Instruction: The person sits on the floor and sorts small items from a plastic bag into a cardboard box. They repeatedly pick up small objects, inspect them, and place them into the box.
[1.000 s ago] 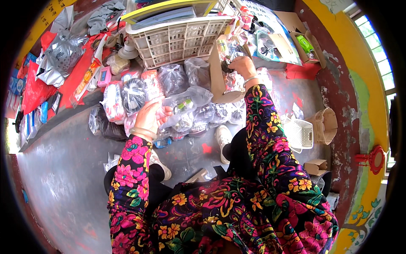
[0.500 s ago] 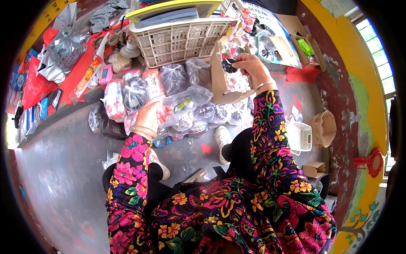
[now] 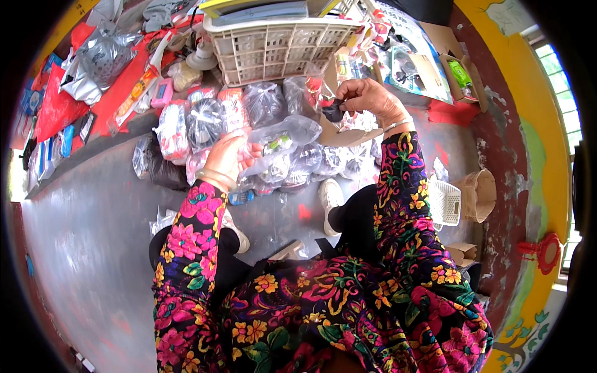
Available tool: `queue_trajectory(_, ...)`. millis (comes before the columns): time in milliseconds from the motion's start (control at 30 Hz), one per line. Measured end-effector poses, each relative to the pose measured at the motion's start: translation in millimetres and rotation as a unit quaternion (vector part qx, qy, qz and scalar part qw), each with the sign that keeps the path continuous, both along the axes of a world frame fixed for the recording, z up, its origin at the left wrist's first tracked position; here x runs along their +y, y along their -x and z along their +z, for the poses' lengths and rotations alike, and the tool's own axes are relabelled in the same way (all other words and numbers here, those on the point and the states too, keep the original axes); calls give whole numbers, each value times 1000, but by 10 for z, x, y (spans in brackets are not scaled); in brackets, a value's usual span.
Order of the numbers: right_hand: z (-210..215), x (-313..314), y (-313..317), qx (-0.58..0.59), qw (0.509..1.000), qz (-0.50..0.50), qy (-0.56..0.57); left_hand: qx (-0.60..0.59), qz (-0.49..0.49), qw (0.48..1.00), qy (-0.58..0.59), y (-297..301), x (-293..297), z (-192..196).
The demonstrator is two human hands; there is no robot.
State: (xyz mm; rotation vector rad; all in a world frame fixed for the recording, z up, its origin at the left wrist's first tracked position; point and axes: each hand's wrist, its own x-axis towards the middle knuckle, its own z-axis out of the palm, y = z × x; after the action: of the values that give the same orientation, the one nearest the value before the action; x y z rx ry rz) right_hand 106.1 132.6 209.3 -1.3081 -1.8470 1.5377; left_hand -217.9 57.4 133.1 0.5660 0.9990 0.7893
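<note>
My left hand (image 3: 229, 156) is closed on the near end of a clear plastic bag (image 3: 292, 132), which stretches out to the right. Inside the bag lies something small and green with white. Between the thumb and fingers of my right hand (image 3: 373, 102) is a small black item (image 3: 334, 110), whose kind I cannot make out. It hangs just beyond the bag's far end. Below that hand is an open cardboard box (image 3: 356, 135) with small packets in it, partly hidden by the hand.
Several filled plastic bags (image 3: 264, 102) crowd around the box. Behind them stands a cream plastic crate (image 3: 280, 53). A white basket (image 3: 443, 202) and a brown bin (image 3: 477, 196) stand at the right by the wall. Silver and red bags (image 3: 109, 56) lie at far left.
My right hand has drawn the black item out over the box's near left edge, toward the bag. The left hand keeps hold of the bag. The whole view has shifted slightly.
</note>
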Motion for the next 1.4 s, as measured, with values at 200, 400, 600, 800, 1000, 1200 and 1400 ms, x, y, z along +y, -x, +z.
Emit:
queue_trajectory(200, 38, -58, 456, -141, 973, 154, -96, 18, -21, 1000, 4, 2, -2, 42)
queue_trajectory(400, -186, -121, 940, -281, 883, 237, -293, 23, -11, 1000, 13, -9, -9, 42)
queue_trajectory(600, -457, -210, 1300, -410, 804, 233, -362, 57, -24, 998, 18, -44, -16, 74)
queue_trajectory(800, -727, -272, 1559, -416, 832, 165, -328, 50, -15, 998, 19, -58, -39, 103)
queue_trajectory(1000, -1057, -221, 1567, -364, 882, 188, -231, 40, -22, 999, 25, -6, -12, 59)
queue_trajectory(1200, -918, -133, 1391, -458, 856, 156, -184, 38, -10, 999, 29, 69, -7, 32)
queue_trajectory(1400, -847, -161, 1223, -513, 837, 105, -162, 56, 22, 997, 45, 49, -25, 75)
